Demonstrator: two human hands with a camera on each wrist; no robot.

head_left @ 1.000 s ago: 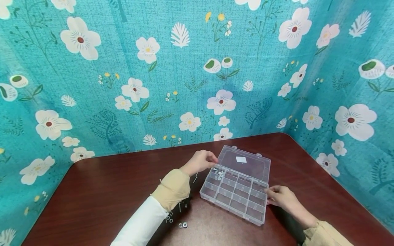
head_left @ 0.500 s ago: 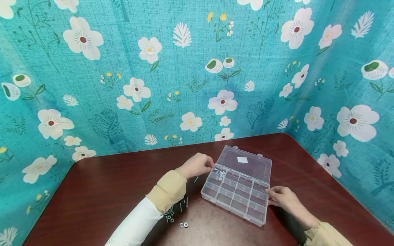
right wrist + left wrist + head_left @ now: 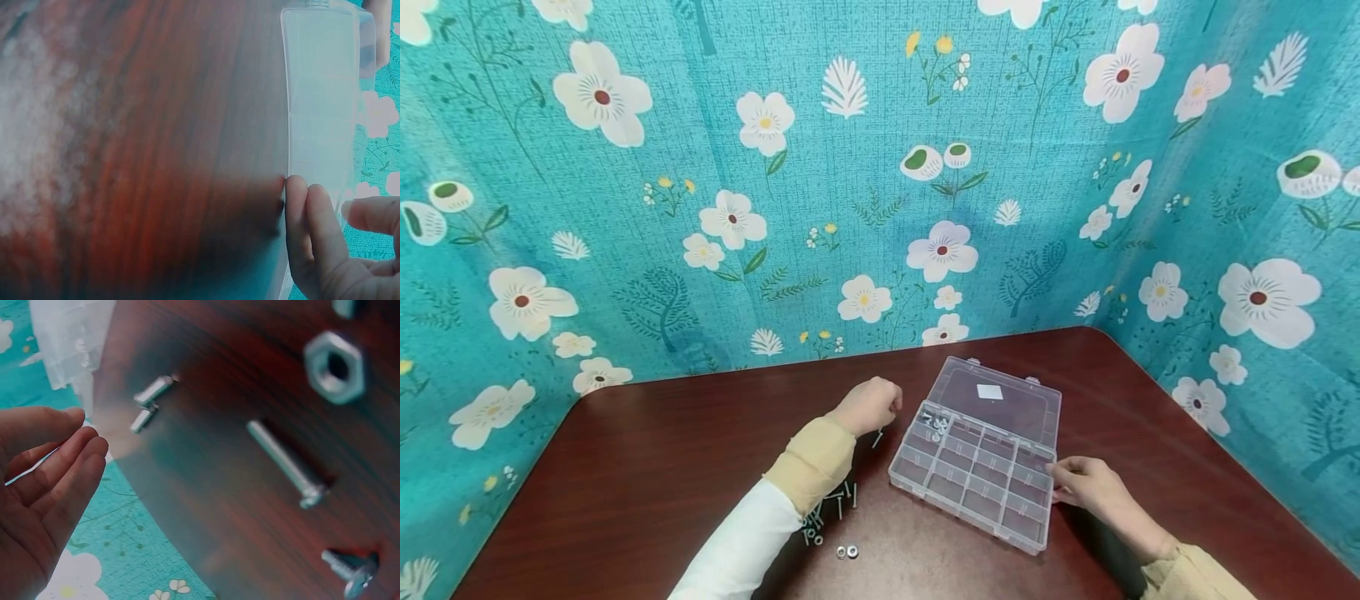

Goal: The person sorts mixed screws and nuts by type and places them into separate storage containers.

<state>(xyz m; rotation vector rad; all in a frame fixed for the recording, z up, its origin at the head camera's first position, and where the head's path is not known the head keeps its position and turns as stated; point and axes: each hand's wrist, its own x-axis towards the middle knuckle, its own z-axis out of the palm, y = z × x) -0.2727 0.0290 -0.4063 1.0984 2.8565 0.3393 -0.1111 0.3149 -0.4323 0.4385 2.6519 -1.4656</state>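
Note:
A clear plastic compartment box (image 3: pixel 964 513) lies on the table with its lid (image 3: pixel 1026 410) folded back. Small metal hardware (image 3: pixel 937 425) sits in its far-left compartment. My right hand (image 3: pixel 1092 483) holds the box's right side wall, fingers outside and thumb over the edge; the right wrist view shows these fingers (image 3: pixel 317 215) at the wall. Left of the box, my left hand (image 3: pixel 869 405) hovers over the table, its fingers loosely bent and holding nothing. A bolt (image 3: pixel 877 439) lies just below it. The left wrist view shows a bolt (image 3: pixel 284 459), a hex nut (image 3: pixel 316 367) and a screw (image 3: pixel 356 575).
Several loose bolts and nuts (image 3: pixel 815 525) lie partly hidden by the left sleeve (image 3: pixel 808 467). Two nuts (image 3: pixel 852 551) lie nearer the front. A teal flowered curtain (image 3: pixel 805 208) hangs behind the dark red table (image 3: pixel 662 467).
My left hand has drawn back leftward from the box's far-left corner, and its fingers now point downward. My right hand stays at the box's right side.

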